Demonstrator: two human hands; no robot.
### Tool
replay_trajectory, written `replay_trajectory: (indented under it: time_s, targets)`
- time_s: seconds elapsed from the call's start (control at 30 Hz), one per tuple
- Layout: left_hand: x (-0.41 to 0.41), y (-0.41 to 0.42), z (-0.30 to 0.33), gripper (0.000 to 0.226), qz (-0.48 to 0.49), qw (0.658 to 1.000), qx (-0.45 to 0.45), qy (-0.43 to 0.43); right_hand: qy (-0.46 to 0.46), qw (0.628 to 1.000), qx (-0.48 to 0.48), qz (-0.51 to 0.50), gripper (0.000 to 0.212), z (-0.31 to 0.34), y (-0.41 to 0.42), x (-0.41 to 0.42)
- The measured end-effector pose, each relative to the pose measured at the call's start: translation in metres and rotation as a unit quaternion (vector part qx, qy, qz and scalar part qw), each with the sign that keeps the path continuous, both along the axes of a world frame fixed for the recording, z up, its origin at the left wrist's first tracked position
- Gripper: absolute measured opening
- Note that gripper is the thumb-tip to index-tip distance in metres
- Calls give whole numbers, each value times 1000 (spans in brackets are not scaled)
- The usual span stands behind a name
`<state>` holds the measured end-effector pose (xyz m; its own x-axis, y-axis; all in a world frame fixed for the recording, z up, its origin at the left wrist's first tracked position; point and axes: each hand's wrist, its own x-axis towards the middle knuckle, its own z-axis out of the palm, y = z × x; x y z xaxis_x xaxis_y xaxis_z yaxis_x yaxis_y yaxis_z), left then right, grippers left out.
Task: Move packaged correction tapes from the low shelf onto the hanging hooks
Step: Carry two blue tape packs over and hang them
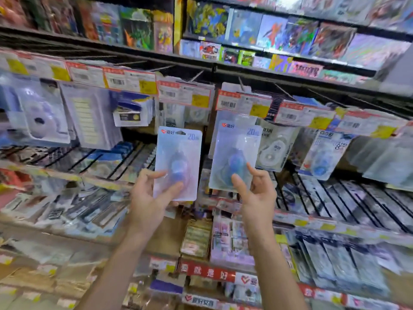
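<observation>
my left hand (147,198): fingers clamped on one packaged correction tape (177,162), held upright below the hooks (241,82). my right hand (257,193): fingers pinching a second pack (234,153), hanging there.

Dark gap (206,139) between the two held correction tape packs gives passage toward the back panel. Price tags (184,93) cap the hook ends above; hanging white tape pack (276,148) crowds the right.

Two upright clear blister packs of blue correction tape (177,162) (234,156), side by side below hanging hooks (242,85).
</observation>
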<state>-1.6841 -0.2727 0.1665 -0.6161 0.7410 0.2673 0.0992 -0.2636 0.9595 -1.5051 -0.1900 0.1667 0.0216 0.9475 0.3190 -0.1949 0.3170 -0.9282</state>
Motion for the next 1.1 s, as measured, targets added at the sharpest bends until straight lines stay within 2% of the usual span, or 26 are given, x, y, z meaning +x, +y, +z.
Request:
replay_trajectory:
  time_s: [0.27, 0.4, 0.57, 0.97, 1.1]
  targets:
    - [-10, 8, -1, 29, -32, 999, 0, 41, -11, 1000, 13, -23, 18, 18, 11, -10]
    - [-16, 6, -1, 29, -51, 997, 2, 56, 16, 999, 15, -29, 18, 24, 15, -16]
    - [-26, 9, -4, 31, -69, 997, 18, 27, 10, 999, 23, -44, 23, 32, 21, -25]
    - [-32, 10, -21, 31, -90, 994, 15, 64, -7, 998, 45, -53, 33, 22, 2, -28]
    - [-39, 8, -24, 40, -92, 995, 4, 44, -20, 996, 58, -69, 31, 22, -2, -26]
